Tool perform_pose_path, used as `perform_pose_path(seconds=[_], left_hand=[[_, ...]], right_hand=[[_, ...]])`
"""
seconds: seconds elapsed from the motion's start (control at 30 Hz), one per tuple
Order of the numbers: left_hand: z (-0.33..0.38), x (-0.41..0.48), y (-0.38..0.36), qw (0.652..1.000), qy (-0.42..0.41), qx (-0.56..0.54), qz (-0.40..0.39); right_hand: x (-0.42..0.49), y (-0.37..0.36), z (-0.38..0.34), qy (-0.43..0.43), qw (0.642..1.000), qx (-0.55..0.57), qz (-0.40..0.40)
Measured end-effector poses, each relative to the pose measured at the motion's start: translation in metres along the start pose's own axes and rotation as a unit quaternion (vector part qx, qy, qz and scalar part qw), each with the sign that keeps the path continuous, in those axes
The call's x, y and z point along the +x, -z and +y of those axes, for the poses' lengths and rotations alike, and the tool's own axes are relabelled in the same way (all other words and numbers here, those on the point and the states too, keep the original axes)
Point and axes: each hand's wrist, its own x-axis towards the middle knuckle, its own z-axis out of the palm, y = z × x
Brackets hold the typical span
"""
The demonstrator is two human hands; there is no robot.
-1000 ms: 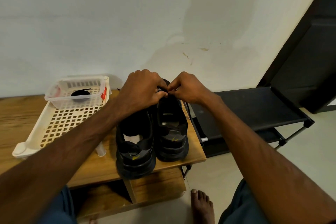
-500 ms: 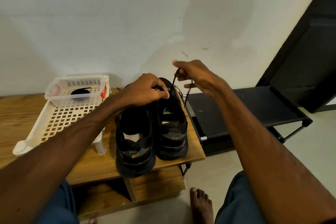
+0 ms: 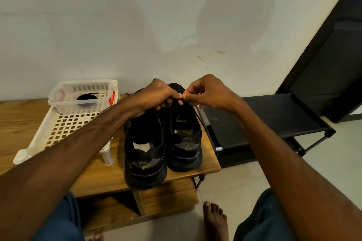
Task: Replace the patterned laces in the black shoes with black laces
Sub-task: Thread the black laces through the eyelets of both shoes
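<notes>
Wood table against a plain, stained white wall. It has a lower shelf underneath.

The shoes stand side by side at the table's right end, heels toward the camera and toes toward the wall. The right shoe is just beside the table's right edge.

Left hand: fingers curled, gripping the front top of the right shoe. Its fingertips meet those of the right hand.

Right hand: thumb and forefinger pinch the lace just above the shoe's throat. The lace is black and runs down the shoe's right side. How far it is threaded is hidden by the hands.

On the table's left is a white perforated tray on short legs. A clear tub sits on its far end, with a dark coiled bundle inside. It looks like a lace, but I can't confirm that.

Right of the table, touching or nearly touching it, is a low black rack with metal tubes. A dark door is behind the rack, at far right. The floor is pale and smooth. The person is seated, knees in blue cloth, with one bare foot on the floor by the table's corner.
</notes>
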Motion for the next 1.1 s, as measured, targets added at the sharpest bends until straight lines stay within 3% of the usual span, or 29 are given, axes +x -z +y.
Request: perform_pose_path(seconds=[0.2,0.37,0.5,0.63,0.7,0.8,0.87,0.9,0.97,1.03,1.1], left_hand=[[0.003,0.0,-0.005,0.999,0.017,0.017,0.037],[0.004,-0.001,-0.006,0.998,0.025,0.015,0.049],[0.002,0.002,-0.006,0.996,0.032,0.025,0.076],[0.002,0.002,-0.006,0.995,0.022,0.04,0.087],[-0.001,0.002,-0.005,0.994,0.011,0.053,0.09],[-0.005,0.002,-0.006,0.989,0.001,0.104,0.104],[-0.005,0.001,-0.007,0.989,-0.006,0.104,0.102],[-0.006,0.001,-0.007,0.99,-0.011,0.098,0.1],[-0.005,0.001,-0.007,0.992,-0.011,0.081,0.097],[-0.004,0.001,-0.006,0.994,0.008,0.054,0.093],[-0.002,0.0,-0.007,0.995,0.024,0.036,0.089]], right_hand=[[-0.017,0.003,-0.007,0.001,0.999,0.04,0.019],[-0.019,-0.012,-0.01,0.006,0.997,-0.059,0.047],[-0.015,-0.018,-0.014,-0.016,0.997,-0.058,0.056],[-0.015,-0.003,-0.026,-0.081,0.991,0.1,0.046],[-0.019,0.01,-0.032,-0.074,0.962,0.246,0.09],[-0.03,0.032,-0.036,-0.01,0.861,0.489,0.136],[-0.031,0.043,-0.033,-0.015,0.817,0.551,0.168],[-0.029,0.043,-0.029,-0.028,0.823,0.536,0.184],[-0.026,0.04,-0.022,-0.049,0.886,0.406,0.218],[-0.027,0.032,-0.011,-0.031,0.964,0.154,0.216],[-0.026,0.024,0.001,-0.032,0.986,-0.078,0.145]])
